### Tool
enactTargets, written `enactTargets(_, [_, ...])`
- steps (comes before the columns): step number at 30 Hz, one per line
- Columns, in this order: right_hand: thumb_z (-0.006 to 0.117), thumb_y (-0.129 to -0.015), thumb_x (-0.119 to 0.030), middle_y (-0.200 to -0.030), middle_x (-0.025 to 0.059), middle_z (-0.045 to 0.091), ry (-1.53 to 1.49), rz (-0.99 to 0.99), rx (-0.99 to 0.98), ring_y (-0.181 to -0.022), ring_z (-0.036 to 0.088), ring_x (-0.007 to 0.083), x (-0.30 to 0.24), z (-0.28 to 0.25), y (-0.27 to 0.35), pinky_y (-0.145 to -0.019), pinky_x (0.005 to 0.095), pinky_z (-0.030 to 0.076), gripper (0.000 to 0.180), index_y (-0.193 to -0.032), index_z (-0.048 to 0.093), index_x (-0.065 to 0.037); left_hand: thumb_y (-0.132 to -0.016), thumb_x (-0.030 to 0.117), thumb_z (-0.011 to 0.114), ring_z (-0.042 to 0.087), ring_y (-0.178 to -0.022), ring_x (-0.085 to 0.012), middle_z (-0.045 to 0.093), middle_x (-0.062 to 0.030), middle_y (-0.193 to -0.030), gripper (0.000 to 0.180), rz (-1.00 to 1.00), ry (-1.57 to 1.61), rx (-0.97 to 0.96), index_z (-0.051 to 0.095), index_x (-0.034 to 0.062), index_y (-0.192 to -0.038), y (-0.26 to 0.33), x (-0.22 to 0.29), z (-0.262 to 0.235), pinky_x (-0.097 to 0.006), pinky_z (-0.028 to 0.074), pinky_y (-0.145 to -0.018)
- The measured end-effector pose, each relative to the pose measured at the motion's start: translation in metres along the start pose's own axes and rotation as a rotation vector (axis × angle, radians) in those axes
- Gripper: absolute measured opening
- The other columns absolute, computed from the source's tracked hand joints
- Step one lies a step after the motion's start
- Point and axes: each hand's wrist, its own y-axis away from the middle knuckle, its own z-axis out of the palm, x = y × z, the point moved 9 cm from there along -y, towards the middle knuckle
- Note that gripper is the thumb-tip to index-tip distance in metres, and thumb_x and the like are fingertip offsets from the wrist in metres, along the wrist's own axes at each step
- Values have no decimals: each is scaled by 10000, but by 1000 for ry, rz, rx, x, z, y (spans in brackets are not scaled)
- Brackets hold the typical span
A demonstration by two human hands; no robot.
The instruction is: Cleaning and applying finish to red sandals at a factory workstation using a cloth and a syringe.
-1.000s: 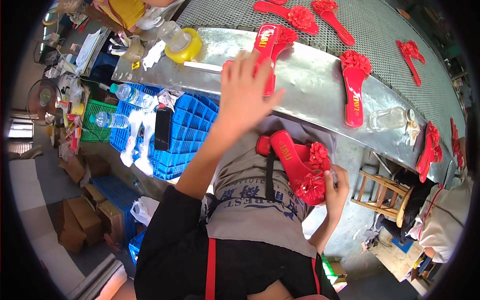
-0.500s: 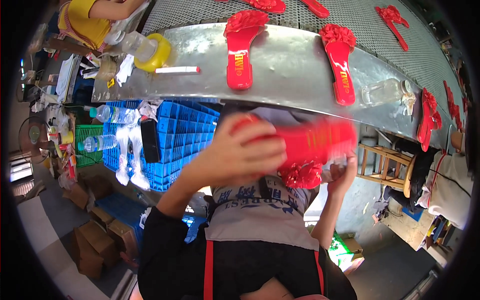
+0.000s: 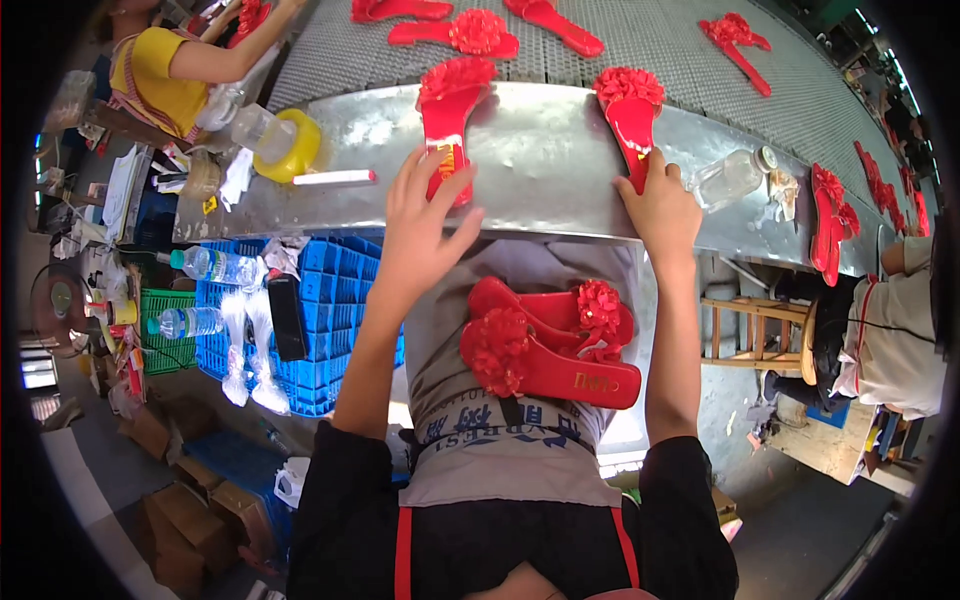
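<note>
My left hand [image 3: 425,230] reaches over the table edge with its fingers spread, at the heel end of a red slide sandal [image 3: 448,120] with a flower on its strap. At the right, my right hand [image 3: 665,208] has thumb and fingers closed around the heel end of a similar red sandal [image 3: 630,112]. Both sandals lie on the metal table, flowers pointing away from me. In my lap, on the grey apron [image 3: 470,375], rests a pair of red flowered sandals [image 3: 570,375], one partly over the other; neither hand touches them.
On the metal table [image 3: 540,130] are a yellow tape roll [image 3: 290,143], a white marker [image 3: 335,177] and a clear bottle [image 3: 735,180]. A mesh surface [image 3: 640,30] behind carries several red sandals. Blue crates [image 3: 340,300] stand left, a wooden stool [image 3: 755,330] right. People sit on both sides.
The red sandals that my hands held have been put down in my lap. Both hands have moved forward to the two sandals on the table. The view has shifted slightly.
</note>
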Motion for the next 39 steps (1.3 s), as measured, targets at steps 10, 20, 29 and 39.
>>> enactTargets(10, [845, -698, -138, -1170, 94, 674, -966, -828, -384, -807, 689, 162, -33, -88, 132, -690, 277, 553, 588, -1248, 649, -77, -797, 270, 728, 516, -1212, -395, 495, -177, -1419, 563, 36, -177, 140, 588, 76, -1307, -6, -41, 39, -484, 413, -1041])
enactTargets(20, [729, -867, -213, -1091, 83, 644, -556, -791, -650, -749, 674, 250, -57, -58, 185, -649, 381, 552, 438, -1280, 603, -139, -858, 259, 690, 465, -1278, -398, 478, -184, -1422, 497, -86, -81, 41, 581, 90, -1312, -1, -54, 33, -499, 351, -1092])
enactTargets(29, [526, -1029, -318, -1196, 140, 583, -1639, -366, -510, -1118, 557, 189, -22, -112, 132, -874, 312, 481, 503, -1406, 411, -6, -957, 47, 539, 610, -1048, -368, 653, -188, -1052, 171, -166, 546, -6, 654, -27, -1061, -36, 19, -16, -428, 456, -965])
enactTargets(39, [577, -973, -305, -1384, 240, 436, -1126, -572, -105, -806, 654, 446, -82, -152, 121, -638, 471, 527, 622, -1459, 316, -18, -778, 13, 745, 625, -909, -266, 617, -140, -973, 279, 256, 756, -279, 645, 13, -1038, -41, 134, -40, -332, 505, -760])
